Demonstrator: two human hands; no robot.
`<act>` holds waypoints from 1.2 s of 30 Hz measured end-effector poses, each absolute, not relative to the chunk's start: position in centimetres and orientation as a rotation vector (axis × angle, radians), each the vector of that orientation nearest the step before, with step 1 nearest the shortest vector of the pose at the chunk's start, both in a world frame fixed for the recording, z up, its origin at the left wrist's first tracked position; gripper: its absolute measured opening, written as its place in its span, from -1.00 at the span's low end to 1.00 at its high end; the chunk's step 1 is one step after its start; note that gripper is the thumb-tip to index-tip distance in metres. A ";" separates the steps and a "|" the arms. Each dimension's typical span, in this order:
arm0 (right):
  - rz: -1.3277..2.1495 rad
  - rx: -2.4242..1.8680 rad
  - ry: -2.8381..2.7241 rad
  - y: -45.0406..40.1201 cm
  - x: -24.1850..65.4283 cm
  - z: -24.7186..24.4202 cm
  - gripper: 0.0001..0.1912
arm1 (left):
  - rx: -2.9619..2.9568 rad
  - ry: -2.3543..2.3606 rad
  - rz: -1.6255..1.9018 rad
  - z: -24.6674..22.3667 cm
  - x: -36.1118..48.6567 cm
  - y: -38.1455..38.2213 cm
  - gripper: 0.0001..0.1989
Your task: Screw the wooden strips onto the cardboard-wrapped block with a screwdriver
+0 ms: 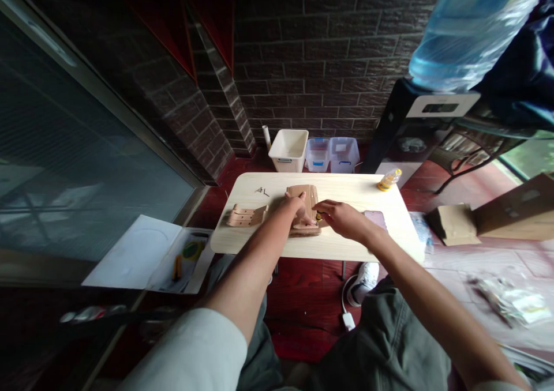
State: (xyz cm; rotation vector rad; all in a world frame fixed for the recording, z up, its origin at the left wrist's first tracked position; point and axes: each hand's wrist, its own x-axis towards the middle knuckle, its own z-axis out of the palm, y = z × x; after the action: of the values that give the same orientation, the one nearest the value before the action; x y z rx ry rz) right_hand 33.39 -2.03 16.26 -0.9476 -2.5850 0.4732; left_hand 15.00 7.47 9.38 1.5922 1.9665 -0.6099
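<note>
On the small light table [277, 248] lies a brown wooden board assembly [309, 192], with my left hand [298, 207] resting on it. The fingers of that hand are spread across the wood. My right hand [340, 217] is closed around a short screwdriver with a yellow and black handle [319, 215], at the right edge of the board. Its tip is too small to make out. To the left sit curved wooden pieces with holes [246, 215]. Several small screws [262, 191] lie behind them.
A phone [375, 219] and a yellow-capped bottle [389, 179] are on the table's right side. Behind it stand a cream basket [289, 149] and clear plastic bins [344, 153]. An open white box [173, 258] is at the left, a cardboard box [515, 209] at the right.
</note>
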 end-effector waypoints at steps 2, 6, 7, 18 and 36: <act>0.298 -1.022 -2.789 -2.2 32.6 17.4 -0.62 | 1.603 1.980 -0.582 9.7 15.0 7.1 0.48; 0.036 -1.260 -2.916 -2.6 31.0 19.2 -0.82 | 1.640 1.950 -0.580 10.3 14.6 6.3 0.50; 0.008 -1.291 -2.918 -2.7 30.6 19.5 -0.80 | 1.648 1.941 -0.589 10.3 14.5 6.2 0.53; -0.085 -1.410 -2.937 -3.1 28.8 18.7 -0.76 | 1.766 1.847 -0.581 9.5 13.6 6.6 0.52; -0.062 -1.532 -3.137 -4.7 27.4 18.9 -0.70 | 1.668 1.894 -0.440 7.3 13.2 6.2 0.52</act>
State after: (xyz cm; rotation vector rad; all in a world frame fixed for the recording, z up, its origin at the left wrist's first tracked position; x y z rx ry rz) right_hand 27.40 -4.65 18.85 -1.5316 -3.1375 -0.0622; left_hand 13.19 6.17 7.30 1.6685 1.8942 -0.4398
